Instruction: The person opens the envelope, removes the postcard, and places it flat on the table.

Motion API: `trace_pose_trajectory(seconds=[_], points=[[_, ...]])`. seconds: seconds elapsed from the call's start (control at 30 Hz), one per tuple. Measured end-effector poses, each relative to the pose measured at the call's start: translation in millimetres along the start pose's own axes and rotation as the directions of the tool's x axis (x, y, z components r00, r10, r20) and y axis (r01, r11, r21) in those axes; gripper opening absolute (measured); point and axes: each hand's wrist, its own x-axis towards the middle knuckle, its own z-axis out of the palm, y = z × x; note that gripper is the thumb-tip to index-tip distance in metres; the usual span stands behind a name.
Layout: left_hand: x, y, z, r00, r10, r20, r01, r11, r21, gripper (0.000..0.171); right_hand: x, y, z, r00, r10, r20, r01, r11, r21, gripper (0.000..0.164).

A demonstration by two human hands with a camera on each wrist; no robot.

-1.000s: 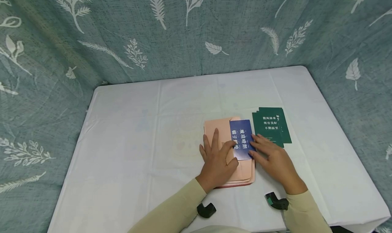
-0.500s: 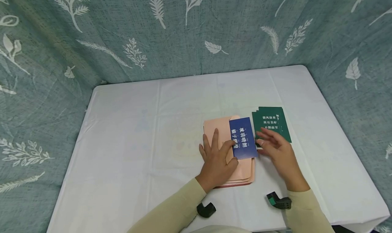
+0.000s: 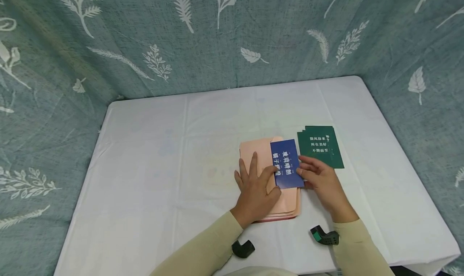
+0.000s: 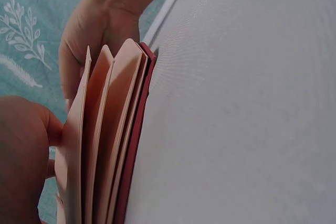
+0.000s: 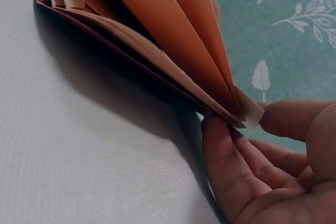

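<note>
A red-backed book with thick peach pages (image 3: pixel 286 205) lies on the table, its page edges fanned apart in the left wrist view. On its top page rests a blue card (image 3: pixel 288 163) with white lettering, reaching past the right edge. My left hand (image 3: pixel 256 194) presses on the page with fingers spread, the index fingertip touching the card's left side. My right hand (image 3: pixel 322 183) pinches the card's right edge, thumb above and fingers below. In the right wrist view, the thumb (image 5: pixel 294 119) meets a pale corner sticking out from the pages.
Overlapping green cards (image 3: pixel 320 147) with white lettering lie just beyond my right hand. A white cloth covers the table (image 3: pixel 152 167). Teal leaf-patterned curtains (image 3: pixel 203 46) hang around the back and sides. Black devices, one (image 3: pixel 243 250) at the left wrist, are strapped to both wrists.
The right hand came off the blue card, moved slightly right over the green cards, then returned and pinches its right edge. The card has shifted and turned slightly. The left hand stays put.
</note>
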Motion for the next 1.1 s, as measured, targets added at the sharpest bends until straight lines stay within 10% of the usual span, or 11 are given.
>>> trace_pose_trajectory(seconds=[1.1], points=[[-1.4,-1.0,-1.4,1.0,0.005,0.006,-0.005,0.999,-0.034,0.049,-1,4,-15,0.992,-0.033,-0.125,0.03,0.999,-0.026,0.042]])
